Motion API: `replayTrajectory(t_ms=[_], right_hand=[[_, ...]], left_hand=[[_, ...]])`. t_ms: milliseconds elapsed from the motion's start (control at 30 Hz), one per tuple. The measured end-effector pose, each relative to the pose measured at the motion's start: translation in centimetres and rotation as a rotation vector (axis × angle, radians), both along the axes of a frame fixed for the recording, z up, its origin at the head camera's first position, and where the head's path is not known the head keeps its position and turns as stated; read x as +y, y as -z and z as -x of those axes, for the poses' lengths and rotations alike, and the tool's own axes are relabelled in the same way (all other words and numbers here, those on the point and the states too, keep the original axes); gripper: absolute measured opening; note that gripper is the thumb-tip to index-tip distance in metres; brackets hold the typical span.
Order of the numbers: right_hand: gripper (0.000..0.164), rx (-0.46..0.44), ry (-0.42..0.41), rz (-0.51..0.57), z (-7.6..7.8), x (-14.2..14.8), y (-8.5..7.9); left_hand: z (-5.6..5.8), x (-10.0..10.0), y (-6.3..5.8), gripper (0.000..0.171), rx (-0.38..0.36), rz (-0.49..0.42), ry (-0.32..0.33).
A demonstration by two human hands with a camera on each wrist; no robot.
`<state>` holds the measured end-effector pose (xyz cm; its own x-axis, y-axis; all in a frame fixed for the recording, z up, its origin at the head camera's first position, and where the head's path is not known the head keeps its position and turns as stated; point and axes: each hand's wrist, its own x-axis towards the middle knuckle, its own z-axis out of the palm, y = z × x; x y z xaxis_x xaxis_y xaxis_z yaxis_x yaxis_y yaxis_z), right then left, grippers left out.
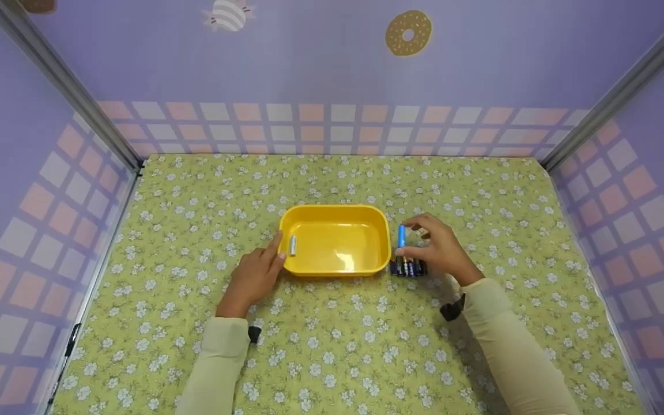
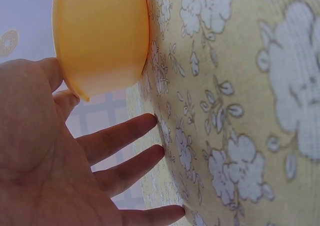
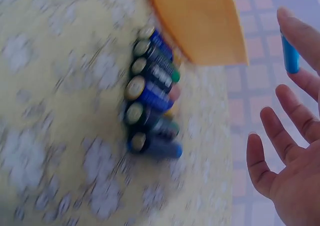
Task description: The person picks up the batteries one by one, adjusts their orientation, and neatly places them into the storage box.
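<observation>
Between thumb and index finger, my right hand (image 1: 440, 246) pinches a light blue battery (image 1: 402, 235) by its ends, raised beside the right wall of a yellow plastic tub (image 1: 338, 236). Under that hand lies a row of several dark and blue batteries (image 3: 150, 93) side by side on the cloth, partly covered by the hand in the head view. My left hand (image 1: 254, 275) is at the tub's left end, thumb and index finger touching the rim. Its other fingers (image 2: 125, 136) are spread out, tips on the cloth. One silver battery (image 1: 293, 245) lies inside the tub near its left wall.
A green flowered cloth (image 1: 320, 346) covers the table. Purple panels (image 1: 332, 63) with a checked band close off the back and both sides, joined by grey metal posts (image 1: 61, 75) at the corners.
</observation>
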<state>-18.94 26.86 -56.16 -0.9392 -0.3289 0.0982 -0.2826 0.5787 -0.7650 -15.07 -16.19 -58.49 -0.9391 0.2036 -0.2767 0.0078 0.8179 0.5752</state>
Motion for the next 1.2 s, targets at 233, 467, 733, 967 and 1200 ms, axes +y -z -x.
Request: replayTrajectory(t_ms=[233, 467, 733, 967, 1200], right_hand=[[0.056, 0.025, -0.031, 0.042, 1.0, -2.2, -0.8], [0.053, 0.021, -0.043, 0.065, 2.0, -4.9, -1.3], [0.047, 0.011, -0.063, 0.089, 3.1, -8.0, -1.2], [0.046, 0.012, -0.100, 0.113, 3.9, -11.0, -0.3], [0.047, -0.020, -0.154, 0.115, 4.3, -14.2, 0.9]], left_hand=[[0.0, 0.0, 0.0, 0.060, -0.003, 0.004, -0.012], [-0.2, 0.0, -0.2, 0.060, 0.009, 0.000, -0.003], [-0.1, 0.1, 0.1, 0.060, 0.022, 0.005, -0.004], [0.0, 0.2, 0.1, 0.060, 0.012, 0.009, -0.011], [-0.1, 0.2, 0.0, 0.059, 0.005, 0.011, -0.024]])
